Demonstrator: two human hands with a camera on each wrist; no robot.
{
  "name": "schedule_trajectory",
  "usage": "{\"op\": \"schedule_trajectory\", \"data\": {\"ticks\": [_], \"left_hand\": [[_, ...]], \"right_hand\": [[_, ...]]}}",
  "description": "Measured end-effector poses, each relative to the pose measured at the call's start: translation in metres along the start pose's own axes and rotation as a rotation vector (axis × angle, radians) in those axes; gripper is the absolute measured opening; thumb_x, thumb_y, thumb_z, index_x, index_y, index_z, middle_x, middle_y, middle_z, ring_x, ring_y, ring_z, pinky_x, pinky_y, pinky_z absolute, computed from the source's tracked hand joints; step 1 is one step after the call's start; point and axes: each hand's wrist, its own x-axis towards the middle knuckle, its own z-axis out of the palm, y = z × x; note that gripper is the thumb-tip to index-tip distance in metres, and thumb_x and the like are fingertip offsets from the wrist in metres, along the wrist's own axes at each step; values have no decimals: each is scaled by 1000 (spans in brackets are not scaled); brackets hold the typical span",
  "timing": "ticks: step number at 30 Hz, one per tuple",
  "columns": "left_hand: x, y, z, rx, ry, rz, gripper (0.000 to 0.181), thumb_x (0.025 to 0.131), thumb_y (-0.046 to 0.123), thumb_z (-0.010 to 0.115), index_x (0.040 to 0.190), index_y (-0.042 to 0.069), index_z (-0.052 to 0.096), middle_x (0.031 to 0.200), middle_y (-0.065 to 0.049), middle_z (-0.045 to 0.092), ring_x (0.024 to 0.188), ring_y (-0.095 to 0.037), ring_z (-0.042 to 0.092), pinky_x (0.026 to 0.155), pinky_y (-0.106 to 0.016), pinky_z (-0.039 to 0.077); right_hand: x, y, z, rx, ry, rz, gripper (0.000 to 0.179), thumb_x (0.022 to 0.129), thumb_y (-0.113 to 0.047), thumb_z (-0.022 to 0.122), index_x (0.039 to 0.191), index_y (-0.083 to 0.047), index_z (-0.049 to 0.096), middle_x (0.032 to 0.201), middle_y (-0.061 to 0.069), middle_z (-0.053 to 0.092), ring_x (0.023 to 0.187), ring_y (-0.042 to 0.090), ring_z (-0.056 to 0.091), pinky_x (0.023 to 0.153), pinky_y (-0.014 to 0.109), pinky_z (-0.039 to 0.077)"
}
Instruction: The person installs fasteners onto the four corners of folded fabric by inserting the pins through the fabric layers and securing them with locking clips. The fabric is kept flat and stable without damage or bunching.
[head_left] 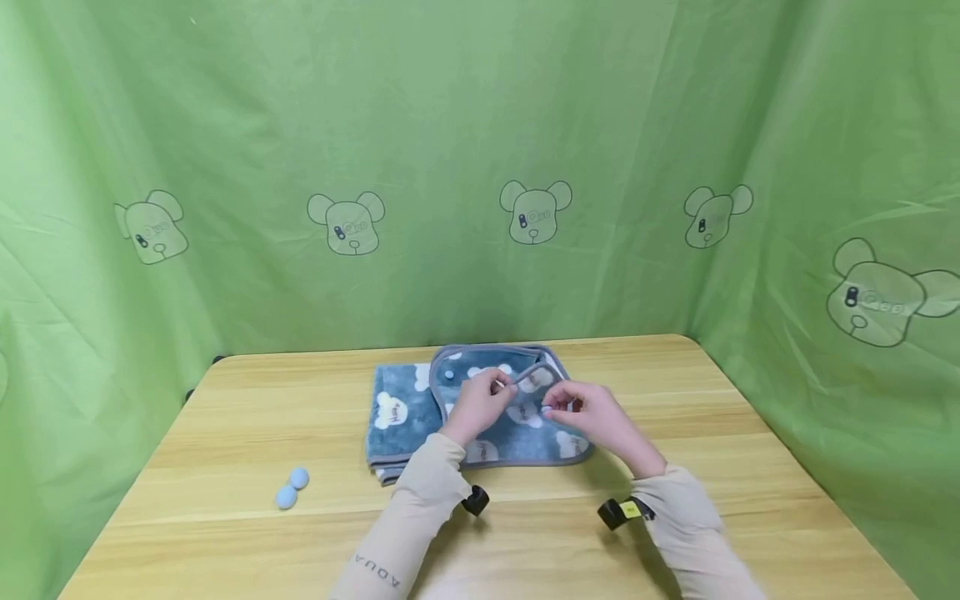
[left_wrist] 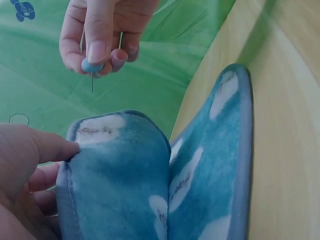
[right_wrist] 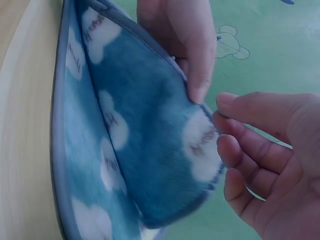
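A blue fleece blanket (head_left: 405,417) with white cloud-like patches and grey trim lies folded on the table. My left hand (head_left: 482,403) pinches its raised edge between thumb and fingers; in the left wrist view that flap (left_wrist: 120,175) stands up off the layer beneath. My right hand (head_left: 592,412) holds a pin (left_wrist: 92,67) by its round blue head, and the thin needle points down, apart from the cloth. From the right wrist view, the right fingers (right_wrist: 250,150) are close to the flap's edge and the pin is mostly hidden.
Two blue round pieces (head_left: 292,487) lie on the wooden table (head_left: 225,533) left of the blanket. A small blue round dot (head_left: 449,375) shows on the blanket's upper left. Green curtains (head_left: 450,125) with bear heads enclose the back and sides.
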Motion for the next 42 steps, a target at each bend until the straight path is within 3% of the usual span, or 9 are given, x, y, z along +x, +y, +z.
{"op": "schedule_trajectory", "data": {"ticks": [6, 25, 42], "left_hand": [[0, -2, -5, -3, 50, -2, 12, 94, 22, 62, 98, 11, 63, 71, 2, 57, 60, -8, 48, 55, -22, 41], [2, 1, -5, 1, 37, 14, 15, 94, 23, 62, 103, 11, 64, 77, -4, 65, 63, -8, 52, 56, -21, 43], [-3, 5, -1, 16, 15, 52, 11, 94, 19, 63, 100, 10, 64, 74, -2, 61, 61, -5, 48, 55, -18, 40]], "right_hand": [[13, -3, 17, 41, 20, 25, 11, 81, -8, 76, 89, -11, 69, 80, 2, 66, 72, 6, 55, 65, 22, 48], [27, 4, 31, 65, 32, 65, 11, 80, -4, 76, 88, -6, 69, 81, 7, 68, 72, 8, 56, 66, 25, 50], [28, 15, 48, 35, 210, 23, 13, 78, -5, 78, 88, -5, 69, 80, 7, 70, 69, 5, 57, 63, 21, 50]]}}
